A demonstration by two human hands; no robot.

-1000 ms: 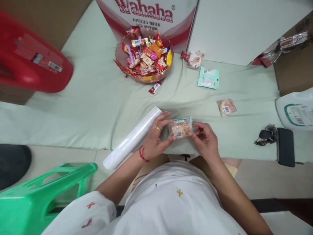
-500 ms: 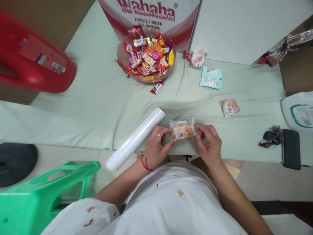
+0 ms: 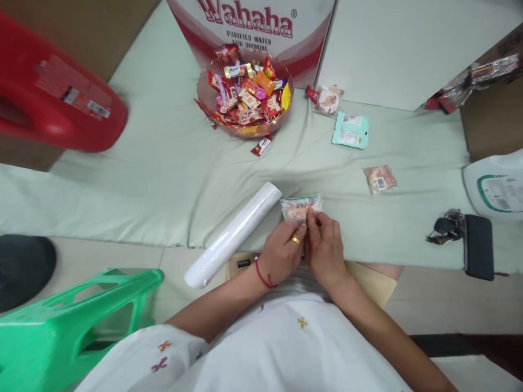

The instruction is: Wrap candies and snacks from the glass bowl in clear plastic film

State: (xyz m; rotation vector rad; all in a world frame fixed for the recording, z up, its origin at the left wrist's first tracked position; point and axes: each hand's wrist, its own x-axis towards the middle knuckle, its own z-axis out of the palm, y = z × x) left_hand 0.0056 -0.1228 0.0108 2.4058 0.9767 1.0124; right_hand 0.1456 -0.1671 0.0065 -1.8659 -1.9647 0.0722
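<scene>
A small clear snack packet [image 3: 295, 206] with a barcode lies at the front edge of the cloth-covered surface. My left hand [image 3: 285, 245], with a gold ring and a red string bracelet, pinches the packet's near edge. Right beside it, my right hand [image 3: 326, 242] pinches the same edge, its fingertips close to the left ones and partly over the packet. The fingers hide the packet's near part. To the left of the packet a white plastic-film roll [image 3: 235, 234] lies slanted, its lower end jutting past the edge.
Behind stands a bowl of wrapped sweets [image 3: 245, 130] before a Wahaha carton [image 3: 261, 22]. A mint-green packet [image 3: 350, 129] and another snack packet [image 3: 379, 179] lie to the right. Keys [image 3: 445, 226], a phone [image 3: 479, 247] and a white jug [image 3: 496, 185] are far right; a green stool [image 3: 36, 348] is lower left.
Both hands have come together from the packet's two sides to its near edge. The packet stays in almost the same place; the view has shifted slightly.
</scene>
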